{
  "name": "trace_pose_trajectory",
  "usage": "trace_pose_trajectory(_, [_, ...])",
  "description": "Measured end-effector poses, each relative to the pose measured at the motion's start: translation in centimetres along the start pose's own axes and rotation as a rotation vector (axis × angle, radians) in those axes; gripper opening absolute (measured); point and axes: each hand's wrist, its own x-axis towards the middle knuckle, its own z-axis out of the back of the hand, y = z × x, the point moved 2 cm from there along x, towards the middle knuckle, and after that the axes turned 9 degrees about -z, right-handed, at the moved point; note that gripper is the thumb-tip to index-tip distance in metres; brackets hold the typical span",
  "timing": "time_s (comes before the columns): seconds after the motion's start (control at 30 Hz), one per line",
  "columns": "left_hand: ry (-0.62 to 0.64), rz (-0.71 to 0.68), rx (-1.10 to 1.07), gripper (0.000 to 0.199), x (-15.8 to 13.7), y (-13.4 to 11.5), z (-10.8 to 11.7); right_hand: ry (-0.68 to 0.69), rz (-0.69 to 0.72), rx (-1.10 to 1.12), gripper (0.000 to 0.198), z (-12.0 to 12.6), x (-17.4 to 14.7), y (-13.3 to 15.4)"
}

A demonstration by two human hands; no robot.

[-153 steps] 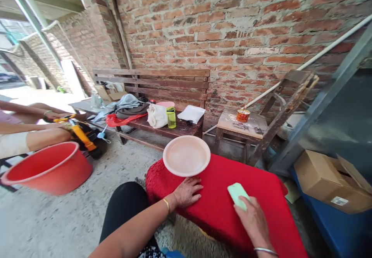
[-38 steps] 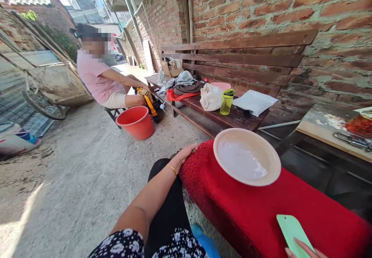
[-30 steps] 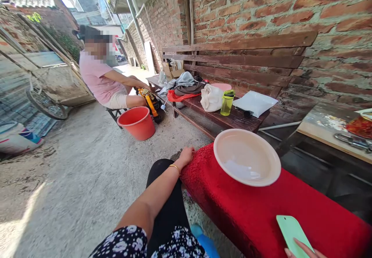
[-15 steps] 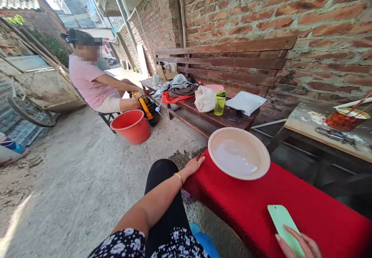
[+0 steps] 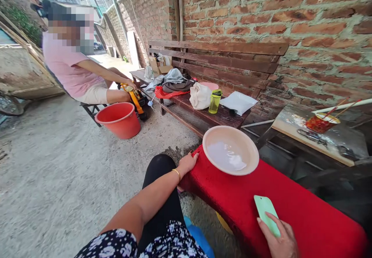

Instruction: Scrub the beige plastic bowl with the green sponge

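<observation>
A red cloth (image 5: 279, 188) with a soft, plush surface lies stretched over a long narrow surface in front of me. My left hand (image 5: 188, 163), a gold bangle at its wrist, clasps the cloth's near left edge; most fingers are hidden. Pressed against the cloth at the lower right is a flat pale green piece (image 5: 265, 207) with rounded corners and a small hole at one end, perhaps a brush back; its underside is hidden. My right hand (image 5: 279, 234) grips its lower end between thumb and fingers. Beyond, a beige basin (image 5: 212, 155) of water stands on the cloth.
A brown wooden bench (image 5: 186, 107) holds a white bag (image 5: 200, 96), a yellow-green bottle (image 5: 215, 101) and a white packet (image 5: 238, 103). Another person (image 5: 69, 64) sits by a red tub (image 5: 120, 122). At right, a red-stained tub (image 5: 321, 123) with sticks stands on a board.
The view has turned slightly, shifting the surroundings left. My right hand has come further into view with the green piece, still on the cloth. My left hand keeps its hold at the edge.
</observation>
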Motion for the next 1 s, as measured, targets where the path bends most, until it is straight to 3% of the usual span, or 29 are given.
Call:
trace_pose_trajectory(0.13, [-0.018, -0.143, 0.29, 0.054, -1.1, -1.6, 0.0, 0.114, -0.023, 0.068, 0.057, -2.8, -0.3, 8.6])
trace_pose_trajectory(0.2, [0.019, -0.182, 0.321, 0.05, -1.3, -2.2, 0.0, 0.243, 0.021, 0.081, 0.048, -4.6, -0.8, 12.9])
trace_pose_trajectory(0.27, [0.072, -0.174, 0.315, 0.052, -1.3, -2.5, -0.1, 0.339, 0.033, 0.068, 0.041, -5.8, -1.2, 15.1])
trace_pose_trajectory(0.33, [0.108, -0.167, 0.297, 0.057, -1.2, -2.6, -0.1, 0.388, -0.02, 0.07, 0.039, -5.8, -1.7, 14.7])
trace_pose_trajectory(0.4, [0.111, -0.181, 0.282, 0.059, -1.0, -2.6, -0.2, 0.398, -0.129, 0.087, 0.042, -4.6, -2.3, 12.4])
trace_pose_trajectory(0.5, [0.087, -0.228, 0.307, 0.058, -0.8, -2.6, -0.3, 0.331, -0.288, 0.067, 0.053, -2.0, -3.0, 8.8])
trace_pose_trajectory(0.57, [0.093, -0.256, 0.377, 0.058, -0.7, -2.7, -0.3, 0.276, -0.321, 0.023, 0.058, -0.9, -3.2, 8.0])
trace_pose_trajectory(0.8, [0.064, -0.272, 0.552, 0.055, -0.9, -3.4, -0.5, 0.328, -0.081, 0.042, 0.046, -3.6, -3.7, 11.6])
trace_pose_trajectory(1.0, [0.055, -0.284, 0.56, 0.055, -0.8, -3.8, -0.4, -0.011, 0.189, -0.097, 0.036, -2.2, -5.1, 7.2])
